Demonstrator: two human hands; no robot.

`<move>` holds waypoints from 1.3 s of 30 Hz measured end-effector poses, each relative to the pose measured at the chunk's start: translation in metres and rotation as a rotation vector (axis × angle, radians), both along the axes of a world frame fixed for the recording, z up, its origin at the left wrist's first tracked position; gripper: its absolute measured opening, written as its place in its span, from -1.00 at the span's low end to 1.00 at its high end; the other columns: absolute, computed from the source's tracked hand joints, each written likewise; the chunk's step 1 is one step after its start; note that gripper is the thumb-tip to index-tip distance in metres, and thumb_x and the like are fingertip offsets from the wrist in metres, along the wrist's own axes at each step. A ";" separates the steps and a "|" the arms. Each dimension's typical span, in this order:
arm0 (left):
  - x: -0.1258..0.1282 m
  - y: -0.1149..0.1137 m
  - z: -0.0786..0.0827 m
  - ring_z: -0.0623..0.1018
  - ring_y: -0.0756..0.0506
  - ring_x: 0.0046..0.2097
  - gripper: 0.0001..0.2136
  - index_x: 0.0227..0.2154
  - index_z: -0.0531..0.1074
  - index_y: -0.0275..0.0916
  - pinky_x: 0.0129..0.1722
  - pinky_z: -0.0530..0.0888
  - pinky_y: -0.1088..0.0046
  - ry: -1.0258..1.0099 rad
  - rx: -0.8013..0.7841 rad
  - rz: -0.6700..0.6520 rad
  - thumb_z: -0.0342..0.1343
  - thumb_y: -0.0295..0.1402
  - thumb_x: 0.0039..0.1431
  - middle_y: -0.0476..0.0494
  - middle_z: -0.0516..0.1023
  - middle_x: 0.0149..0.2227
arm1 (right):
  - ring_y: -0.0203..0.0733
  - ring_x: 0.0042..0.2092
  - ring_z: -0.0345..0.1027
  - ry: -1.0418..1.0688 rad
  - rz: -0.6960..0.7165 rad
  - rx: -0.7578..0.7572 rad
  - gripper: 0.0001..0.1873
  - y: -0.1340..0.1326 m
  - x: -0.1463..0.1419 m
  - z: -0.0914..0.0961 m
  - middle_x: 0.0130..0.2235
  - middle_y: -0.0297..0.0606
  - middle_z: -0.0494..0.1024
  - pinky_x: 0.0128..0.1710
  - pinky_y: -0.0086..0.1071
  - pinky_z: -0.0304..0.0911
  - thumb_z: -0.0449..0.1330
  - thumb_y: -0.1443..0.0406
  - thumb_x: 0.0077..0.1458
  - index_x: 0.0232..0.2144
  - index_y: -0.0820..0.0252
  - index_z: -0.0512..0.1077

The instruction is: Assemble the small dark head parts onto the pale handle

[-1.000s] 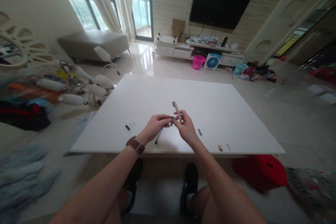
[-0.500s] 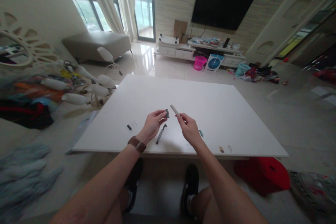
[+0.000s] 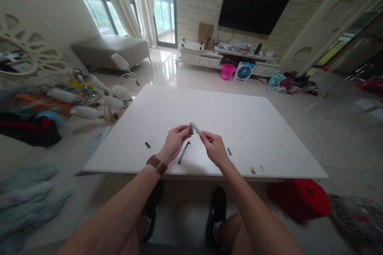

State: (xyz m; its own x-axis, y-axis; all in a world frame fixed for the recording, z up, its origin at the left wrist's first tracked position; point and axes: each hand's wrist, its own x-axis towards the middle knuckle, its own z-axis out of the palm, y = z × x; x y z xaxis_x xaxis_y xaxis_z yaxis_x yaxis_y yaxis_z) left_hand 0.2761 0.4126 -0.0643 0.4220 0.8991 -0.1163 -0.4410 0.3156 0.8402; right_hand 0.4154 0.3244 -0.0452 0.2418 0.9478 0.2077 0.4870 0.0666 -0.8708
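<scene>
Above the white table (image 3: 206, 107), my left hand (image 3: 175, 140) pinches a small green rectangular piece with dark edges (image 3: 192, 130) between thumb and fingers. My right hand (image 3: 214, 147) is closed around a flat light-grey stick with a rounded end (image 3: 196, 128). The stick's far end meets or overlaps the top of the green piece; whether they are joined I cannot tell. Below my left hand lies a slim grey-and-black tool (image 3: 183, 153), like a razor handle. A second green strip (image 3: 229, 151) lies right of my right hand, and a small black block (image 3: 147, 144) lies left.
Small clear pieces (image 3: 153, 141) lie beside the black block. A small brown-and-dark item (image 3: 252, 170) and a clear bit (image 3: 262, 168) are near the table's front right edge. A red stool (image 3: 302, 199) stands at the right, and a lamp with several white shades (image 3: 112, 101) at the left.
The grey stick in my right hand has moved left and slightly down, so its end now meets the green piece. My left hand has hardly moved.
</scene>
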 end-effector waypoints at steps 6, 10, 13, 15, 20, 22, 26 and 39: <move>0.000 -0.003 0.004 0.50 0.00 -0.30 -0.81 -0.40 0.59 -0.33 -0.20 0.41 0.45 0.007 -0.005 -0.019 0.38 -0.38 -0.12 -0.13 0.58 -0.36 | -0.28 -0.41 0.22 0.006 0.012 0.004 -0.61 0.002 0.000 0.000 -0.44 -0.34 0.48 -0.39 -0.44 0.08 0.05 0.12 0.24 -0.25 0.21 0.60; 0.000 -0.003 0.003 0.49 0.01 -0.31 -0.81 -0.40 0.59 -0.33 -0.21 0.40 0.45 0.018 -0.003 -0.019 0.38 -0.37 -0.12 -0.13 0.58 -0.37 | -0.30 -0.43 0.20 -0.010 -0.023 0.006 -0.62 0.002 -0.001 0.000 -0.48 -0.35 0.44 -0.41 -0.44 0.04 0.06 0.12 0.24 -0.28 0.21 0.60; 0.000 -0.003 0.003 0.50 0.01 -0.32 -0.82 -0.42 0.59 -0.33 -0.22 0.40 0.45 0.009 0.000 -0.019 0.38 -0.38 -0.14 -0.12 0.58 -0.39 | -0.31 -0.45 0.16 0.001 0.013 -0.008 -0.61 0.002 0.000 0.000 -0.51 -0.37 0.40 -0.43 -0.45 0.02 0.06 0.12 0.23 -0.33 0.23 0.59; 0.000 -0.003 0.003 0.50 0.01 -0.32 -0.81 -0.43 0.59 -0.33 -0.23 0.40 0.45 0.015 -0.014 -0.014 0.39 -0.37 -0.15 -0.12 0.58 -0.39 | -0.32 -0.45 0.15 0.004 -0.018 0.007 -0.60 0.002 0.001 0.000 -0.51 -0.36 0.38 -0.43 -0.45 0.02 0.06 0.11 0.23 -0.35 0.24 0.59; 0.000 -0.004 0.003 0.49 0.00 -0.32 -0.80 -0.41 0.59 -0.32 -0.23 0.40 0.44 0.032 -0.014 -0.044 0.39 -0.36 -0.14 -0.12 0.58 -0.39 | -0.32 -0.45 0.13 0.005 -0.007 -0.012 -0.60 0.002 0.000 -0.001 -0.52 -0.37 0.35 -0.44 -0.45 0.01 0.06 0.11 0.23 -0.35 0.24 0.59; 0.000 -0.004 0.004 0.49 0.00 -0.31 -0.81 -0.41 0.59 -0.32 -0.23 0.40 0.44 0.029 -0.006 -0.051 0.38 -0.37 -0.14 -0.12 0.58 -0.39 | -0.31 -0.44 0.14 0.021 0.017 -0.010 -0.60 0.002 0.000 -0.001 -0.50 -0.37 0.38 -0.43 -0.45 0.02 0.05 0.11 0.23 -0.33 0.24 0.59; 0.000 -0.004 0.002 0.50 -0.01 -0.30 -0.79 -0.39 0.59 -0.32 -0.23 0.41 0.44 0.023 -0.026 -0.045 0.39 -0.36 -0.13 -0.14 0.59 -0.37 | -0.32 -0.46 0.10 0.008 -0.045 -0.001 -0.60 0.002 0.001 0.000 -0.54 -0.37 0.32 -0.46 -0.44 -0.03 0.07 0.11 0.22 -0.37 0.25 0.59; -0.003 -0.001 0.001 0.52 -0.01 -0.30 -0.80 -0.39 0.58 -0.34 -0.20 0.40 0.44 -0.011 -0.074 -0.014 0.39 -0.42 -0.14 -0.15 0.59 -0.36 | -0.31 -0.46 0.10 0.014 0.011 -0.049 -0.59 0.001 0.004 0.000 -0.55 -0.36 0.33 -0.47 -0.44 -0.02 0.08 0.09 0.20 -0.36 0.25 0.60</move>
